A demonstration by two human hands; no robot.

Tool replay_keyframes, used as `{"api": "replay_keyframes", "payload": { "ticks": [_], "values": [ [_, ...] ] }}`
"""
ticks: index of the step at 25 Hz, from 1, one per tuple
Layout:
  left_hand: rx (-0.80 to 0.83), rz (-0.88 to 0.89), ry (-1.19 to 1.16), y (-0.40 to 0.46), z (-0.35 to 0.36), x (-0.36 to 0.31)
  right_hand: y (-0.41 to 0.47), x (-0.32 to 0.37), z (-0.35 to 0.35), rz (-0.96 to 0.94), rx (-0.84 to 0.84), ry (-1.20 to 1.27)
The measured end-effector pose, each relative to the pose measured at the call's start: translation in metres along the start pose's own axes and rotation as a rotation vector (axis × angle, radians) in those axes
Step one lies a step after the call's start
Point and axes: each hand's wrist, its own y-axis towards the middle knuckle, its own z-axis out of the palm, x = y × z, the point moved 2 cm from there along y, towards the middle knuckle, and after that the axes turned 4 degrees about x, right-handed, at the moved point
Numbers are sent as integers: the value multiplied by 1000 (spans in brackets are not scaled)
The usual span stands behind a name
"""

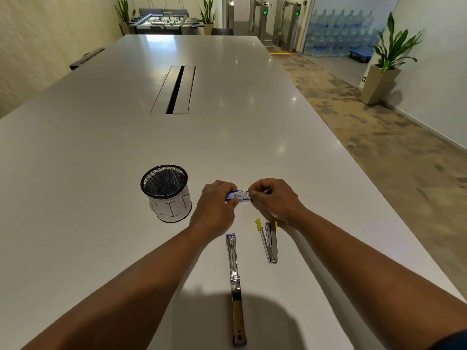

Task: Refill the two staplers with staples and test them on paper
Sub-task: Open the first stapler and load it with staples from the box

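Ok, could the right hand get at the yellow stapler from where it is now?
Probably yes, once freed: the right hand pinches the staple box, and the yellow stapler lies open just below its wrist, nothing between.

We are pinching the small blue staple box (236, 196) between our left hand (214, 205) and right hand (274, 200), above two opened staplers (233, 269) lying on the bench (101, 173).
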Motion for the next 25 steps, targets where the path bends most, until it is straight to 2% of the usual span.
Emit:
{"api": "replay_keyframes", "payload": {
  "ticks": [7, 13, 17, 21, 25],
  "values": [
    [5, 3, 12, 0, -1, 0, 10, 18, -9, -190, 93, -261],
    [12, -1, 15, -1, -1, 0, 18, 28, -12, -154, 209, -384],
    [11, 1, 13, 0, -1, 1, 18, 28, -12, -123, 203, -340],
    [15, 0, 7, 0, 0, 1, 17, 30, -18, -49, 199, -172],
    [12, -3, 1, 1, 1, 2, 17, 32, -16, -1, 235, -162]
  ]
}}
